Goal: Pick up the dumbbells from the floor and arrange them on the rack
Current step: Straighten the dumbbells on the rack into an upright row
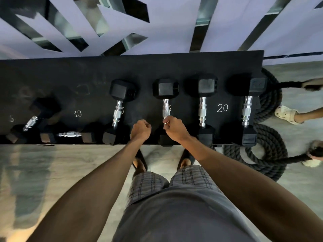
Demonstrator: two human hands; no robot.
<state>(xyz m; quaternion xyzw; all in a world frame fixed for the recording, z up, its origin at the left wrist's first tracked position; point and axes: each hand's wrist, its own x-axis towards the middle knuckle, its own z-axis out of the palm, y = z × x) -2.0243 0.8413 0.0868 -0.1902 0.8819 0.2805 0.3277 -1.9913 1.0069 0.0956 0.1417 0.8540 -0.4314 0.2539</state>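
Just left of the target, your left hand (140,131) is clenched on nothing. The dumbbell (165,88) already sits on the rack (174,67), its long axis running straight away from you. Your right hand (173,128) is the nearer one, its fingers curled round the near end of the handle (166,109), so any final nudge is probably its job

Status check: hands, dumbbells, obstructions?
Left hand fisted, empty. Right hand grips dumbbell handle, dumbbell lying on rack. Rope coiled beside rack, not in the way.
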